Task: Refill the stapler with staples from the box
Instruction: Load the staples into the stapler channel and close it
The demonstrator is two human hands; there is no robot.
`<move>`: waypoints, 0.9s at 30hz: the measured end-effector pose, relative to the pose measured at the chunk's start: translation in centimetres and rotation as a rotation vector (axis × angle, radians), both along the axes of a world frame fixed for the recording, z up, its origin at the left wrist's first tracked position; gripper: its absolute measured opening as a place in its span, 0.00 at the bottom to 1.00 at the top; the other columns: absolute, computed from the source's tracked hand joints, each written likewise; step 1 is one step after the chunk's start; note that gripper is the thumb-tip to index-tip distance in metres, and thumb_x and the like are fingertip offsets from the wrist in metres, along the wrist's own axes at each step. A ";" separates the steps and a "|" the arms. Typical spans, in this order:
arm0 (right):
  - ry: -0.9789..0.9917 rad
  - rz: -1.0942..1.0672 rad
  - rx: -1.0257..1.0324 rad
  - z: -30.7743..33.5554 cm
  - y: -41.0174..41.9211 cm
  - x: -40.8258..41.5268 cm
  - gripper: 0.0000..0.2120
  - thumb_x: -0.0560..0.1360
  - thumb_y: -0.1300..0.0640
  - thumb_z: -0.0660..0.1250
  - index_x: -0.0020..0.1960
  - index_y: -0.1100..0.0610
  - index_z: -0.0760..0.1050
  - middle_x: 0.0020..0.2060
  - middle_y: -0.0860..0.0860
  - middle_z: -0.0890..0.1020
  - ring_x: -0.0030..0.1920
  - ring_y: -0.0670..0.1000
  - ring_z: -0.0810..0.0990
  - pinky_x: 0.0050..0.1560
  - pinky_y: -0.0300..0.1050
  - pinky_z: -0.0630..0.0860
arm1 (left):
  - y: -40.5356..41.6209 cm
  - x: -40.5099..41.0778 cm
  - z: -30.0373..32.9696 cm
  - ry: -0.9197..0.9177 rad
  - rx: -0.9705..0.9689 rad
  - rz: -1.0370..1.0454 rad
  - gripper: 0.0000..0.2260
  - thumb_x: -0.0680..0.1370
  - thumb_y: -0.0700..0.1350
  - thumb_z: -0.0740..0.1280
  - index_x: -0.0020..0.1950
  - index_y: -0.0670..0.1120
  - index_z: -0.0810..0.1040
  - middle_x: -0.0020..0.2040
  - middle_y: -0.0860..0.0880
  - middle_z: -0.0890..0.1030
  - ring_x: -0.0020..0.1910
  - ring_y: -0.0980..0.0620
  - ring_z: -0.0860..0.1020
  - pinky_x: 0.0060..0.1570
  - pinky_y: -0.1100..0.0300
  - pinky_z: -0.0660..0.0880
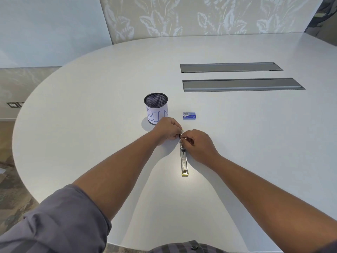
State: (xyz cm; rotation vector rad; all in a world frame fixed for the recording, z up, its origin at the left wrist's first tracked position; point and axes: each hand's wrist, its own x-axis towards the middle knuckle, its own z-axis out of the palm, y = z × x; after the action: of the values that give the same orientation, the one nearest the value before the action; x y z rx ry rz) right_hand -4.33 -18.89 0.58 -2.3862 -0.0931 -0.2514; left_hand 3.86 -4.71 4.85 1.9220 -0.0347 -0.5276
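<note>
The stapler [183, 162] lies opened flat on the white table [91, 99], a long metal strip with a yellow tip at its near end. My left hand [166, 131] pinches the stapler's far end, where a bit of yellow shows. My right hand [199, 146] meets it from the right, fingertips closed on the far part of the stapler; whether staples sit between those fingers is hidden. The small blue staple box [189, 115] rests shut on the table beyond my hands, touched by neither.
A black mesh cup [156, 108] with a paper label reading "BIN" stands just beyond my left hand. Two long grey cable hatches [242, 84] are set into the table at the far right. The table's curved edge runs along the left.
</note>
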 end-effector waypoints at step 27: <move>-0.117 -0.013 -0.194 1.2 1.1 -1.4 0.08 0.78 0.60 0.66 0.44 0.61 0.82 0.34 0.57 0.78 0.39 0.60 0.75 0.39 0.48 0.66 | 0.2 0.1 -0.2 -0.010 -0.001 -0.015 0.07 0.75 0.31 0.70 0.39 0.40 0.81 0.33 0.44 0.78 0.31 0.51 0.75 0.26 0.66 0.73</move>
State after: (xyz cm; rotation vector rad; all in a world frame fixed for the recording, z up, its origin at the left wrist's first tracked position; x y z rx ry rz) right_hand -5.68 -17.81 1.79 -2.5639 -0.1638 -0.4047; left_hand 3.94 -4.55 4.69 1.9251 -0.0555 -0.5283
